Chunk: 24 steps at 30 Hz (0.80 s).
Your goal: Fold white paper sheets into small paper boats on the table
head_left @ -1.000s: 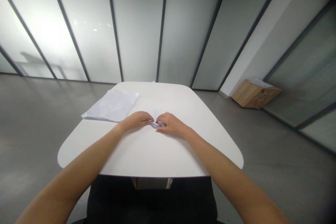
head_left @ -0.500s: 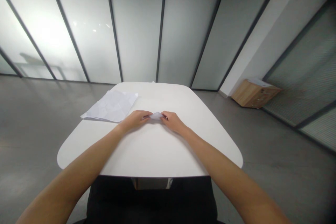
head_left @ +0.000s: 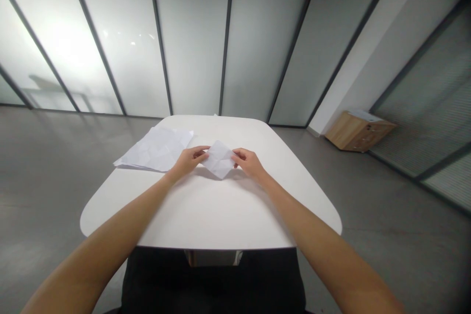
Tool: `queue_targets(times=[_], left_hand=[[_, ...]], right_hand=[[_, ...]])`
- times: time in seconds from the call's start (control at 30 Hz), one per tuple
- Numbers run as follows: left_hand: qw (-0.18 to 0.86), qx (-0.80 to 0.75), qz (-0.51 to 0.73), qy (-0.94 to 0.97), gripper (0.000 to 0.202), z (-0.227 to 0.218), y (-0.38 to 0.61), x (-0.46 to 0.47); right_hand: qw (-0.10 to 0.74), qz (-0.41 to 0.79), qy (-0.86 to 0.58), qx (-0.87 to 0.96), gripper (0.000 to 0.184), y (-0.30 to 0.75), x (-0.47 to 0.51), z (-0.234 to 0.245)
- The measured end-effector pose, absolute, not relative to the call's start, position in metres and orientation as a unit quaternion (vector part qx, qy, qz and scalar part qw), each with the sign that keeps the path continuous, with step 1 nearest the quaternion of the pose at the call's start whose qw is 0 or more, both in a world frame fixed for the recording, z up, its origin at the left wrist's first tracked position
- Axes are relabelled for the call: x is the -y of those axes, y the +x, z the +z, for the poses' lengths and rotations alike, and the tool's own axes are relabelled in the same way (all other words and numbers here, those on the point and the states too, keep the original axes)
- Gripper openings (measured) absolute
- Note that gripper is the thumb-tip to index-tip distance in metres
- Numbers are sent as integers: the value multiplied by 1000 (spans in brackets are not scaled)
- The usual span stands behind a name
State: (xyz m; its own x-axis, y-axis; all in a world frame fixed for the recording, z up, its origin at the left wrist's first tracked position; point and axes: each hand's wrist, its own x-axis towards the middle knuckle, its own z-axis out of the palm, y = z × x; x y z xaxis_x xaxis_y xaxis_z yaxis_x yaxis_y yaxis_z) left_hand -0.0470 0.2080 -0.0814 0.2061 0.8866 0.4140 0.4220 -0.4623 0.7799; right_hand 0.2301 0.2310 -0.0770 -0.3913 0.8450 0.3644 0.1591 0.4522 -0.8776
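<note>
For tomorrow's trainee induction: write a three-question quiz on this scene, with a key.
1. True or false: the left hand and the right hand both touch the folded paper.
2. Where does the creased paper sheet lie? A) on the floor B) on the white table, beside the left hand C) on the person's lap
3. Fill in the blank: the low cabinet at the right looks made of ____.

Key: 1 true; 2 B; 3 wood.
</note>
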Motion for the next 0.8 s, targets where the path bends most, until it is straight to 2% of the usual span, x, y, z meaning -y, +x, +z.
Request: queue_targets(times=[0.17, 0.33, 0.53, 0.8], left_hand=[[283, -458, 426, 727, 53, -85, -51, -212], [223, -480, 331, 782, 49, -89, -57, -211], [151, -475, 259, 827, 44, -90, -59, -210], [102, -476, 235, 841, 36, -83, -56, -208]], right_hand=[[413, 406, -370, 726, 30, 229, -238, -88], [348, 278, -415, 793, 20, 234, -242, -96], [253, 154, -392, 871, 12, 237, -239, -93], [218, 91, -388, 891, 10, 235, -236, -86]])
